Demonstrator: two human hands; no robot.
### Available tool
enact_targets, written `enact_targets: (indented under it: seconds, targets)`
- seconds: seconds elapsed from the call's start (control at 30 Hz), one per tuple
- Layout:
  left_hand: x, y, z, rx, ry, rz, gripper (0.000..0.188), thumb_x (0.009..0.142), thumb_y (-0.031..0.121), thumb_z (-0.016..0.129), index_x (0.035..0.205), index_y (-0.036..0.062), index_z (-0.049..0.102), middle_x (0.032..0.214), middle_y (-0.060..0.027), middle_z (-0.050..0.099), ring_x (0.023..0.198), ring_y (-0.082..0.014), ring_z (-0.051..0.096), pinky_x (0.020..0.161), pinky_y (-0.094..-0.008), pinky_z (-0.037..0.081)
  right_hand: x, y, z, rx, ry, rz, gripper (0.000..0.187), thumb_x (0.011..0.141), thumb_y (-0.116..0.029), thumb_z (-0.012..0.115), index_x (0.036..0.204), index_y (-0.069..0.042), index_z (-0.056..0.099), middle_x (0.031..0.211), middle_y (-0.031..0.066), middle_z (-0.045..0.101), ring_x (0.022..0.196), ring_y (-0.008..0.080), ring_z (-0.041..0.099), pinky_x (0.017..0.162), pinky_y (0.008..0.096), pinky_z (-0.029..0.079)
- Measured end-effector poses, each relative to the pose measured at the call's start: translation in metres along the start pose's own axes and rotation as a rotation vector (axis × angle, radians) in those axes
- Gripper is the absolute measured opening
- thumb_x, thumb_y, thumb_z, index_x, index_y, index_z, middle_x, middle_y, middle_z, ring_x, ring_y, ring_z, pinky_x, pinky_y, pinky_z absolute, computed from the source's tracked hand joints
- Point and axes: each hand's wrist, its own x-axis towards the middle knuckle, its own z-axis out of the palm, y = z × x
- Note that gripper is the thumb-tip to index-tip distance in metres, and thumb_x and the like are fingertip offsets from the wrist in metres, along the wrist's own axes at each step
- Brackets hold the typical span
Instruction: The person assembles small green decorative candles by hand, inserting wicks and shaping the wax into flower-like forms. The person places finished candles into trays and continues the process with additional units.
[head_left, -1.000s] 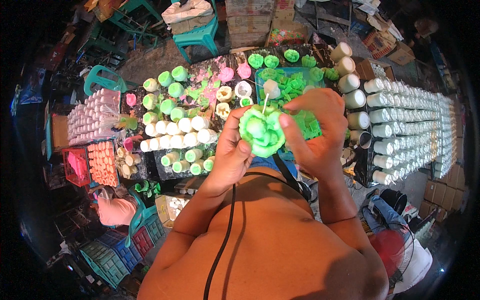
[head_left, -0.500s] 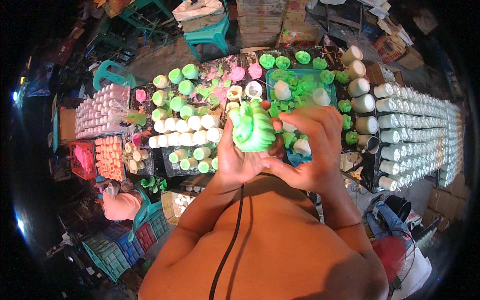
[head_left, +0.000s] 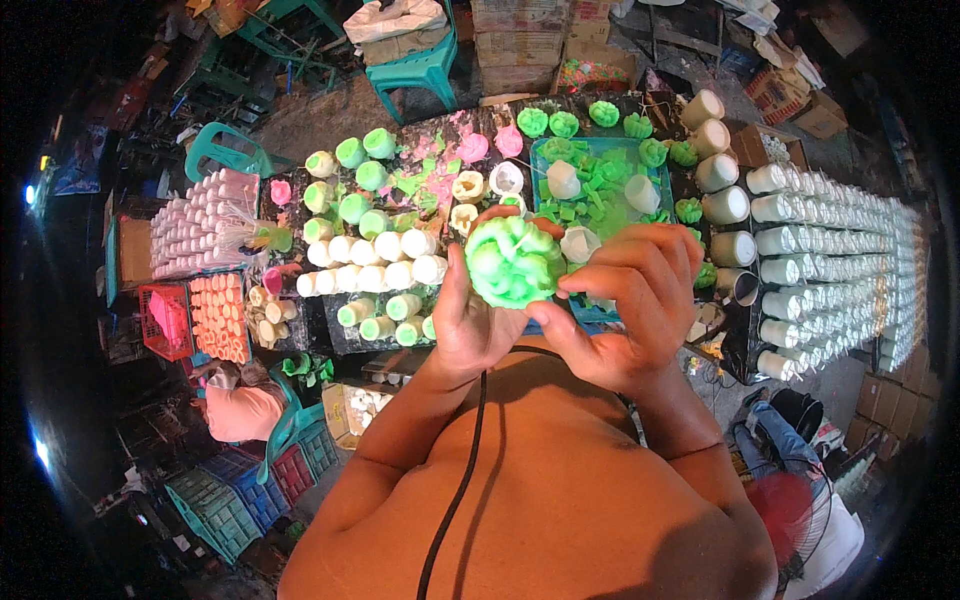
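Note:
A bright green, petalled, flower-shaped candle (head_left: 512, 262) is held up above the near side of the table, its swirled face toward me. My left hand (head_left: 462, 325) cradles it from the left, the fingers curling behind it and partly hidden. With bent thumb and forefinger, my right hand (head_left: 635, 312) pinches at the lower right edge of the same candle; its other fingers are curled. Just behind the hands lies a blue tray (head_left: 668, 172) of green wax pieces and pale cups.
Green flower-shaped candles (head_left: 603, 114) line the table's far and right sides. White candles (head_left: 800, 242) stand in dense rows at right. Cream-and-green cylinders (head_left: 354, 208) fill the left, near pink wax scraps (head_left: 432, 184). A person in a pink shirt (head_left: 242, 408) sits at lower left.
The green candle has been turned so its swirled face shows instead of its ribbed side. My right thumb and forefinger have come in to its lower right edge.

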Motion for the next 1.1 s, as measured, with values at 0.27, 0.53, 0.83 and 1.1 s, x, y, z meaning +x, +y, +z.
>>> enact_targets:
  seconds: [0.27, 0.53, 0.83, 1.1]
  targets:
    - [-0.001, -0.005, -0.002, 0.179, 0.031, 0.057, 0.069, 0.105, 0.063, 0.037, 0.154, 0.0137, 0.033, 0.145, -0.0197, 0.051, 0.124, -0.0326, 0.059, 0.096, -0.0475, 0.054, -0.002, 0.005, 0.006, -0.102, 0.026, 0.069, 0.027, 0.070, -0.023, 0.087, 0.082, -0.018, 0.064, 0.085, -0.0003, 0.061, 0.089, 0.0247, 0.060, 0.088, 0.0421, 0.036]
    - [0.000, -0.006, -0.001, 0.292, 0.061, 0.059, 0.073, 0.104, 0.066, 0.037, 0.154, 0.0136, 0.033, 0.145, -0.0179, 0.052, 0.119, -0.0308, 0.061, 0.093, -0.0458, 0.056, -0.001, 0.007, 0.009, -0.088, 0.043, 0.105, 0.025, 0.067, -0.018, 0.084, 0.081, -0.017, 0.063, 0.084, 0.0004, 0.061, 0.089, 0.0249, 0.060, 0.088, 0.0419, 0.036]
    - [-0.001, -0.007, -0.004, 0.337, 0.106, 0.059, 0.077, 0.102, 0.069, 0.038, 0.155, 0.0136, 0.031, 0.145, -0.0171, 0.052, 0.121, -0.0297, 0.060, 0.093, -0.0460, 0.056, -0.003, 0.010, 0.014, -0.083, 0.048, 0.105, 0.026, 0.067, -0.018, 0.084, 0.081, -0.016, 0.061, 0.084, 0.0007, 0.061, 0.089, 0.0251, 0.061, 0.089, 0.0424, 0.037]
    - [-0.001, -0.001, -0.007, 0.190, 0.051, -0.034, 0.073, 0.104, 0.062, 0.042, 0.154, 0.0092, 0.030, 0.148, -0.0126, 0.047, 0.136, -0.0250, 0.048, 0.114, -0.0419, 0.039, -0.001, 0.011, 0.006, -0.121, -0.018, 0.113, 0.036, 0.068, -0.028, 0.088, 0.090, -0.014, 0.064, 0.089, 0.0033, 0.061, 0.093, 0.0271, 0.059, 0.089, 0.0439, 0.038]
